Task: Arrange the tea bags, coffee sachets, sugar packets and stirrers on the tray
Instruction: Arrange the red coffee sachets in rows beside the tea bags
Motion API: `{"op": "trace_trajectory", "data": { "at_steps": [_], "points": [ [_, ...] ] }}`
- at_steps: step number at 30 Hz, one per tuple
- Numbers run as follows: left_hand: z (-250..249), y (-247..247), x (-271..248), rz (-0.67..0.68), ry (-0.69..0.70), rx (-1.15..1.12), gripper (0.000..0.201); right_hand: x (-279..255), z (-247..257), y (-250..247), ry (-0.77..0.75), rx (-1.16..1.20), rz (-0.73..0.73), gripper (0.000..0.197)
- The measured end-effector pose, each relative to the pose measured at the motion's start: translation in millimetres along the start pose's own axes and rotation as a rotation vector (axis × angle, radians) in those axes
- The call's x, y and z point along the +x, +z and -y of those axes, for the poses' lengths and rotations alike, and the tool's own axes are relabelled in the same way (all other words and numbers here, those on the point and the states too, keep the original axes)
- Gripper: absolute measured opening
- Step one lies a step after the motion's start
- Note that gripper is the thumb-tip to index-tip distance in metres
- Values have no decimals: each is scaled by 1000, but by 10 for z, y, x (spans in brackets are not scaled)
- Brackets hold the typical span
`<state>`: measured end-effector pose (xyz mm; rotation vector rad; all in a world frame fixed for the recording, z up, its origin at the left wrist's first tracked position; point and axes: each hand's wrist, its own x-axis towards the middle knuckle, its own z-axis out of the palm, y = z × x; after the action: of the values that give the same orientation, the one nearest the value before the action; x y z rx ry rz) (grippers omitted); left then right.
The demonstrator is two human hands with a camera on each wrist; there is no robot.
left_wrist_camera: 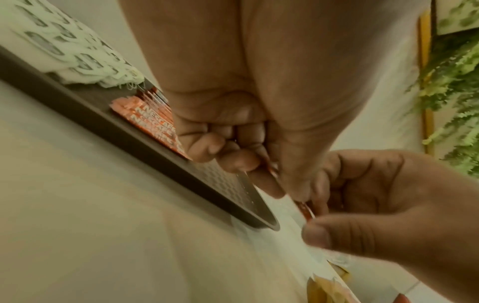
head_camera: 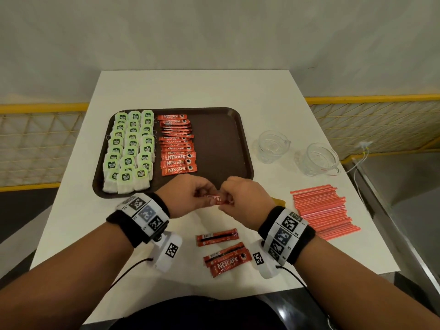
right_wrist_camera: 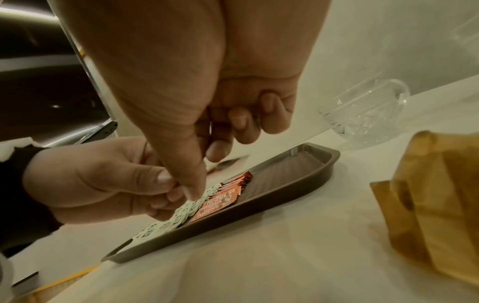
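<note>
From the head view, three loose coffee sachets [head_camera: 220,252] lay nearest on the bench [head_camera: 262,96]. Beyond them the left hand [head_camera: 188,195] and right hand [head_camera: 245,198] each had their grip pinched on one coffee sachet [head_camera: 215,199] at the tray [head_camera: 221,139] edge. Only the right wrist view showed a brown paper bag [right_wrist_camera: 427,194].

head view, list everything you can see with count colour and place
tray: one, brown, table middle
tea bags: many, green-tagged, three columns on tray's left
coffee sachets on tray: one red column beside tea bags
held sachet: red, pinched between both hands
loose sachets: about three, red, table near edge
stirrers: pile, red, table right
glass cups: two, clear, right of tray
table: one, white
left hand: pinching sachet
right hand: pinching sachet
</note>
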<state>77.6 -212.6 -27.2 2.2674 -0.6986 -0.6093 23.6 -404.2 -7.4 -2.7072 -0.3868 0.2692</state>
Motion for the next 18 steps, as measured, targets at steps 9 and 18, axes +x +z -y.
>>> {"op": "trace_trajectory", "data": {
  "at_steps": [9,18],
  "points": [
    [390,-375,-1,-321,-321,303,21,-50,-16,235,-9,-204,496,33],
    [429,-341,167,-277,-496,467,37,-88,-26,273,-2,-190,506,17]
  ]
}}
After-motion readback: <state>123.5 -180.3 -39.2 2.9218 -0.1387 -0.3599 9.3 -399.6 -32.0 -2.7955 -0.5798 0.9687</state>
